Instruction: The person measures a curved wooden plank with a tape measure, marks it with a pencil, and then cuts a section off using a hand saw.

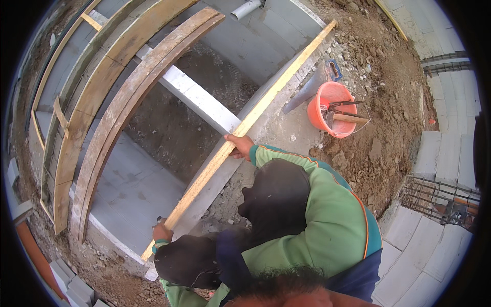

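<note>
Our dark hair (294, 278) is nearest; one orange bucket (316, 115) holds tools (350, 118); our left hand (162, 233) and right hand (241, 146) clasp a plank (204, 175) slanting lower-left to upper-right.

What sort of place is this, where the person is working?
It is most probably an outdoor building site: there are grey block walls, steel reinforcing bars at the right, and a long wooden strip held in the person's right hand.

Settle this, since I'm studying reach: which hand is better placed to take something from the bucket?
Probably the right hand: it grips the plank much nearer the bucket, though it would have to let go. The left hand is farther off.
</note>
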Available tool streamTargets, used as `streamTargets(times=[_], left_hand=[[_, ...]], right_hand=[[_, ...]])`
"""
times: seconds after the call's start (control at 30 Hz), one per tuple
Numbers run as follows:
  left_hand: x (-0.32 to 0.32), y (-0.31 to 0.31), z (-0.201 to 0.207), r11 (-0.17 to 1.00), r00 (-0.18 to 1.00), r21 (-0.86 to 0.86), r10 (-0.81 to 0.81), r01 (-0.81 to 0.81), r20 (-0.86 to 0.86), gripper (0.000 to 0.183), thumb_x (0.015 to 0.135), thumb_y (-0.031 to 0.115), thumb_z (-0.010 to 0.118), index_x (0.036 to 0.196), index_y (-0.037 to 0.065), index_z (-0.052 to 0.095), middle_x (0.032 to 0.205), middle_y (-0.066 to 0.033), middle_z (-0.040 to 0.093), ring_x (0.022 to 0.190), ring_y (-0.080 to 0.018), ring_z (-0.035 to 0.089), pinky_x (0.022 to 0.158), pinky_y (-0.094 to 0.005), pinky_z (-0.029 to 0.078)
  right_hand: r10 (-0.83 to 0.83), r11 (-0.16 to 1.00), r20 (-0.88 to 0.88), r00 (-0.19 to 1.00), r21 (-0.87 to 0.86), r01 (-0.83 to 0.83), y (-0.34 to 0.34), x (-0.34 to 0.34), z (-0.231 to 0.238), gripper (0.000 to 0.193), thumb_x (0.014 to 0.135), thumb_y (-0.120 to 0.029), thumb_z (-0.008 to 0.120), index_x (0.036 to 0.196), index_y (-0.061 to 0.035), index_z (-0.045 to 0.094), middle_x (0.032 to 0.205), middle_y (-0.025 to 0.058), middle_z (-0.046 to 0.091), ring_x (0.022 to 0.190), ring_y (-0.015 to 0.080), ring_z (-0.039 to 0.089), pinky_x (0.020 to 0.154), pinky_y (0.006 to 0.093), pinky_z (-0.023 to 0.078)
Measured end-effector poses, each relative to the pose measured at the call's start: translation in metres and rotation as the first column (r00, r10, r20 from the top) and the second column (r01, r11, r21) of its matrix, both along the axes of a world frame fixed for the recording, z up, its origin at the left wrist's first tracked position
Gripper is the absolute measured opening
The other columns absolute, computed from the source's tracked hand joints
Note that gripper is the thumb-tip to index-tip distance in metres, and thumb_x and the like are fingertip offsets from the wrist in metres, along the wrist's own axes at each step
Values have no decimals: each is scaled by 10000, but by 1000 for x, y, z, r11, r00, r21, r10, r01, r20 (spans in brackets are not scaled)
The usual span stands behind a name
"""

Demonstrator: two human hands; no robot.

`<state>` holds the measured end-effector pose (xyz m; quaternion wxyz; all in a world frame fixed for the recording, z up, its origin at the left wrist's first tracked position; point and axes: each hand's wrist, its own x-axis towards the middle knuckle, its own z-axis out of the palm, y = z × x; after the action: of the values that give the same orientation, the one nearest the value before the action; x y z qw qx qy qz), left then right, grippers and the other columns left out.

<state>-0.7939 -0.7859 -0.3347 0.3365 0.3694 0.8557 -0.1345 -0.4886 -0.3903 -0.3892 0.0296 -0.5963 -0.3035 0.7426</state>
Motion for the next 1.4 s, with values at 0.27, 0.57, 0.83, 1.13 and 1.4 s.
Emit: streamTargets(times=[0.27,0.57,0.83,1.13,1.4], left_hand=[[-10,-18,-17,997,993,80,18,-9,-118,455,688,66,696,1128,179,729,1035,-145,719,1009,-414,658,888,-476,549],[-41,-72,-65,994,994,-82,62,-69,-92,565,699,158,713,1259,192,643,1144,-148,675,1131,-403,618,988,-462,526],[-69,-79,-70,999,989,-19,-41,39,-141,537,699,68,676,1232,119,632,1099,-152,681,1058,-342,669,1003,-456,459],[-42,-63,-79,987,988,-82,128,-135,-89,486,747,62,642,1230,117,654,1075,-186,722,1068,-374,683,944,-459,539],[-34,-59,-84,979,997,-189,77,-79,-15,591,727,81,702,1304,188,633,1173,-139,707,1113,-359,664,966,-434,541]], right_hand=[[-89,996,-35,995,-11,88,-24,-6,11,522,847,-434,754,1174,-41,647,985,96,722,832,236,710,681,368,458],[127,990,-91,988,-55,-133,-15,-1,23,586,885,-517,702,1193,-24,627,962,108,706,801,213,706,649,349,508],[294,-535,611,735,743,-403,73,24,41,462,743,-444,813,1096,-173,687,980,75,684,1054,304,636,970,473,429],[365,-545,903,225,403,-736,91,36,-22,374,750,-414,769,1056,-211,698,992,26,669,1047,224,604,934,397,405],[323,-560,912,251,398,-727,86,47,-17,384,740,-429,782,1033,-198,693,1017,30,673,1049,229,612,941,397,418]])
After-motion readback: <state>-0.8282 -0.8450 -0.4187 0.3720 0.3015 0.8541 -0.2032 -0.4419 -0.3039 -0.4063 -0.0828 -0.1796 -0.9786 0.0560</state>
